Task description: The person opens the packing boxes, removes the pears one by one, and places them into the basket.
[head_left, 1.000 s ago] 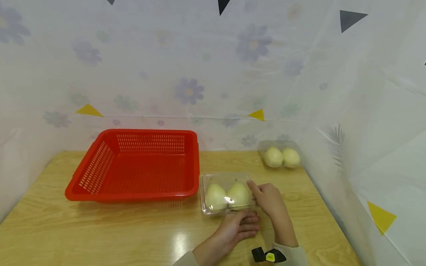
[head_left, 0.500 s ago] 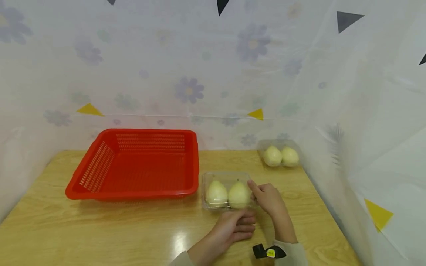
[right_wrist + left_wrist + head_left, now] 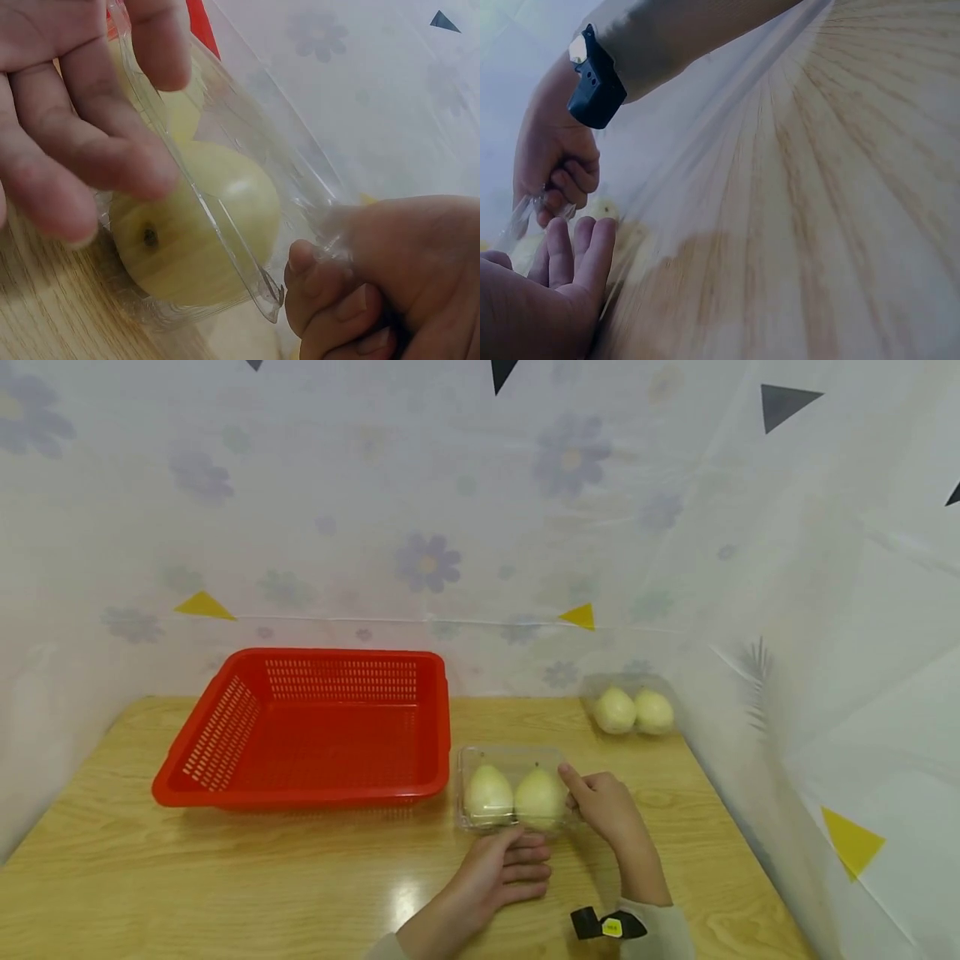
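Note:
A clear plastic clamshell box (image 3: 517, 757) lies on the table with two pale yellow pears (image 3: 489, 795) inside. My right hand (image 3: 606, 806) pinches the box's right edge between thumb and curled fingers, as the right wrist view shows close up. At the front edge is my left hand (image 3: 506, 872), its fingers extended to the right and spread a little, thumb near the box's rim. In the right wrist view, the left hand's fingertips (image 3: 161, 176) overlap the plastic rim beside a pear (image 3: 202, 225). A black strap device (image 3: 596, 94) sits on the right wrist.
A red perforated plastic basket (image 3: 300, 797) stands just left of the box, with nothing in it. At the back right corner is a second clear box (image 3: 637, 682) holding two pears. White flower-print sheeting (image 3: 420, 485) rises behind and to the right of the wooden table (image 3: 300, 885).
My left hand has slid leftward along the box's front edge. The box has shifted slightly to the right and back, while my right hand keeps its pinch on the right edge.

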A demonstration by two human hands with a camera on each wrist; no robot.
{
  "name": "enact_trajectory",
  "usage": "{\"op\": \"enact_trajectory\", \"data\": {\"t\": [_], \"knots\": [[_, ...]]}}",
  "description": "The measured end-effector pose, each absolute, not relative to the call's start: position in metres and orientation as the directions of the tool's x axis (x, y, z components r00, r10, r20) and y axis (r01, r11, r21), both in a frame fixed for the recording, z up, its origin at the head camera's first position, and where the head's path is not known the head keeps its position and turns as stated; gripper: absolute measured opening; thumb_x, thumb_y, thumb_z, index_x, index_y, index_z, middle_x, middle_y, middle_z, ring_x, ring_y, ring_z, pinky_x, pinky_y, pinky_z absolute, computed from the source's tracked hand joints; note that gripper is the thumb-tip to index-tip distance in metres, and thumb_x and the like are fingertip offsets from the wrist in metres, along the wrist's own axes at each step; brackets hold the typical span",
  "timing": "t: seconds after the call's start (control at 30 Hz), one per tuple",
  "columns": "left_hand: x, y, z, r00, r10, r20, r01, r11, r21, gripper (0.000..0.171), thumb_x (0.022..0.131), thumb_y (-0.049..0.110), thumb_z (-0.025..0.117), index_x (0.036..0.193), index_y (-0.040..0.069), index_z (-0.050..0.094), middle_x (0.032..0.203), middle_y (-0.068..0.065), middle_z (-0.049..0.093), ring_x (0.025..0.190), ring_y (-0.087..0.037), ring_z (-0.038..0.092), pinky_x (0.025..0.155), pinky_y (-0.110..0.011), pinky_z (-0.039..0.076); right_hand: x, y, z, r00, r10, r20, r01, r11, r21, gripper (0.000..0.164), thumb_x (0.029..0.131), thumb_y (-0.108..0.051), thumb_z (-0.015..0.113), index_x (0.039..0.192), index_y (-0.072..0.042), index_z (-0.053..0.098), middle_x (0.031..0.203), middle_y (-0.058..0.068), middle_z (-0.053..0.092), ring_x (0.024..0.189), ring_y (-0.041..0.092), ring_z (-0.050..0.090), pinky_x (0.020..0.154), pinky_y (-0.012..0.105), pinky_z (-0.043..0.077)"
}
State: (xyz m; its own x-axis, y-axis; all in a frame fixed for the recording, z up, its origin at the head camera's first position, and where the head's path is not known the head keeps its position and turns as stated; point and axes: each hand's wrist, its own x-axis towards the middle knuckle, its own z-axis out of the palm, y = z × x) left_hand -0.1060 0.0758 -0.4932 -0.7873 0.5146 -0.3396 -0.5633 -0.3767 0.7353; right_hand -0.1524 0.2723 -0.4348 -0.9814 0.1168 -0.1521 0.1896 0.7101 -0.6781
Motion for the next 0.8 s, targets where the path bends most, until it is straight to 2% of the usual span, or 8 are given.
{"op": "enact_trajectory", "data": {"t": [0.3, 0.4, 0.5, 0.6, 0.67, 0.73, 0.8], "knots": [[-0.106, 0.057, -0.494, -0.801, 0.494, -0.338, -0.558, -0.412, 0.720, 0.050, 0.102, 0.035, 0.049, 0.125, -0.009, 0.058, 0.119, -0.021, 0.066, 0.101, -0.029, 0.069, 0.088, -0.050, 0.057, -0.152, 0.273, -0.435, -0.980, 0.120, -0.157, 0.195, 0.722, -0.664, 0.070, 0.098, -0.065, 0.042, 0.065, -0.008, 0.066, 0.053, 0.000, 0.052, 0.049, 0.014, 0.038, 0.047, 0.030, 0.034], [-0.106, 0.056, -0.495, -0.810, 0.483, -0.331, -0.545, -0.414, 0.729, 0.051, 0.102, 0.036, 0.050, 0.124, -0.009, 0.059, 0.118, -0.020, 0.067, 0.100, -0.028, 0.070, 0.087, -0.050, 0.057, -0.151, 0.273, -0.434, -0.980, 0.120, -0.158, 0.194, 0.735, -0.650, 0.069, 0.098, -0.066, 0.042, 0.068, -0.009, 0.067, 0.055, 0.001, 0.054, 0.050, 0.015, 0.042, 0.048, 0.030, 0.035], [-0.107, 0.057, -0.496, -0.812, 0.485, -0.325, -0.540, -0.412, 0.734, 0.052, 0.102, 0.039, 0.050, 0.123, -0.007, 0.059, 0.118, -0.019, 0.066, 0.100, -0.028, 0.070, 0.086, -0.050, 0.057, -0.150, 0.273, -0.431, -0.980, 0.145, -0.139, 0.199, 0.791, -0.579, 0.068, 0.096, -0.069, 0.040, 0.076, -0.010, 0.066, 0.063, 0.003, 0.059, 0.054, 0.017, 0.049, 0.050, 0.032, 0.039], [-0.107, 0.058, -0.497, -0.812, 0.489, -0.318, -0.536, -0.410, 0.738, 0.052, 0.102, 0.041, 0.049, 0.122, -0.006, 0.059, 0.118, -0.019, 0.066, 0.100, -0.029, 0.069, 0.087, -0.051, 0.057, -0.149, 0.272, -0.427, -0.987, 0.147, -0.071, 0.163, 0.843, -0.513, 0.067, 0.094, -0.071, 0.042, 0.099, -0.009, 0.066, 0.087, 0.008, 0.068, 0.071, 0.023, 0.061, 0.059, 0.037, 0.049], [-0.106, 0.058, -0.497, -0.812, 0.490, -0.316, -0.534, -0.407, 0.741, 0.052, 0.102, 0.042, 0.048, 0.121, -0.005, 0.060, 0.118, -0.019, 0.066, 0.101, -0.029, 0.069, 0.087, -0.051, 0.057, -0.148, 0.270, -0.424, -0.997, 0.083, 0.000, 0.072, 0.861, -0.504, 0.067, 0.093, -0.069, 0.047, 0.121, -0.010, 0.062, 0.112, 0.014, 0.067, 0.095, 0.032, 0.064, 0.076, 0.047, 0.054], [-0.106, 0.059, -0.497, -0.813, 0.490, -0.314, -0.531, -0.407, 0.743, 0.051, 0.102, 0.042, 0.048, 0.121, -0.004, 0.060, 0.118, -0.018, 0.066, 0.101, -0.029, 0.069, 0.088, -0.051, 0.057, -0.146, 0.267, -0.422, -0.998, -0.039, 0.059, -0.064, 0.857, -0.512, 0.071, 0.091, -0.066, 0.055, 0.142, -0.016, 0.051, 0.138, 0.019, 0.055, 0.122, 0.041, 0.054, 0.093, 0.059, 0.049], [-0.105, 0.059, -0.497, -0.815, 0.491, -0.309, -0.527, -0.406, 0.747, 0.052, 0.103, 0.042, 0.046, 0.122, -0.004, 0.059, 0.118, -0.018, 0.065, 0.102, -0.029, 0.069, 0.088, -0.051, 0.057, -0.145, 0.262, -0.421, -0.975, -0.194, 0.105, -0.220, 0.839, -0.497, 0.075, 0.089, -0.059, 0.065, 0.151, -0.023, 0.042, 0.154, 0.020, 0.039, 0.140, 0.049, 0.034, 0.104, 0.070, 0.035]]}}
